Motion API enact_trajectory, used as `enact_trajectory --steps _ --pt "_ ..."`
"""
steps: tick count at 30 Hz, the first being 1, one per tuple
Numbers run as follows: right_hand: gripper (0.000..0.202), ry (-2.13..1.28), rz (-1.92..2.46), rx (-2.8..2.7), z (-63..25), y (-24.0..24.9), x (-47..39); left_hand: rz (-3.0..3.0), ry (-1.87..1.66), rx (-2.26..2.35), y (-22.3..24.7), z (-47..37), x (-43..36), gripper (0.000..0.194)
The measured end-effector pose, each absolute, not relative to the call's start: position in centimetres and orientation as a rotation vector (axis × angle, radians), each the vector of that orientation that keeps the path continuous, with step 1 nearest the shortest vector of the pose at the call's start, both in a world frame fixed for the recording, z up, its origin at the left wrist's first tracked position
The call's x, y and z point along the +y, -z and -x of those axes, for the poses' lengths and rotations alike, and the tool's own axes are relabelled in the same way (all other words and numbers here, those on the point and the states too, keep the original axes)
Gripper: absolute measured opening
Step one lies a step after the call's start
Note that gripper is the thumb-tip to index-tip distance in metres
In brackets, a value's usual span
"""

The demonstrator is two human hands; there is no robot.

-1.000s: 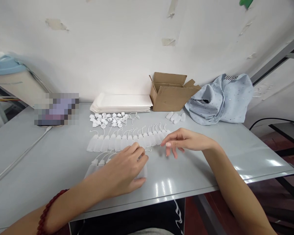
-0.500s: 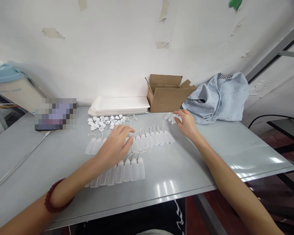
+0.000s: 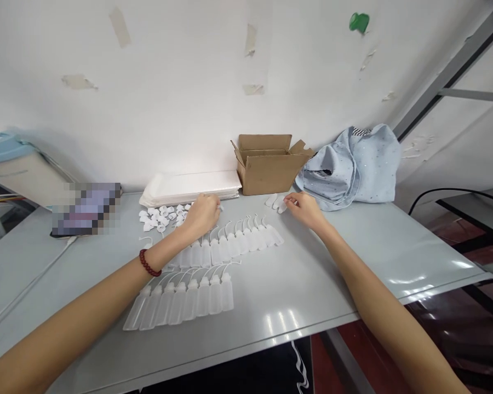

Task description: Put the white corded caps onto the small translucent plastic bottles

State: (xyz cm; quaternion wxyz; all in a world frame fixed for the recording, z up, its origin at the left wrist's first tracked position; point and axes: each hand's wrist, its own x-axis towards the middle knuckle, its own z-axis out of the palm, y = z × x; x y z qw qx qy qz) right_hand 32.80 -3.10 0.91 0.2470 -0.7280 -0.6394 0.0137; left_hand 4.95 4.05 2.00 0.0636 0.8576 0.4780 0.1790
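Bottles (image 3: 272, 201) just beside right grip (image 3: 307, 209)

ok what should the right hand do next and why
Probably pinch the nearest small bottle by the box: the right hand is right there, and no cord shows on that bottle, while the lined-up bottles have cords at their necks.
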Motion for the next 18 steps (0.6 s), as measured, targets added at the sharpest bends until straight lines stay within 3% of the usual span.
enact_trajectory --steps 9,18 --pt "0.032 -0.036 2.048 -1.718 -33.2 -0.3 -3.0 -2.038 -0.764 1.479 -7.3 -1.1 0.2 0.026" --pt "0.043 0.030 2.114 -1.714 -35.3 -0.7 -3.2 -1.711 -0.802 1.536 -5.5 2.2 -3.6 0.024"
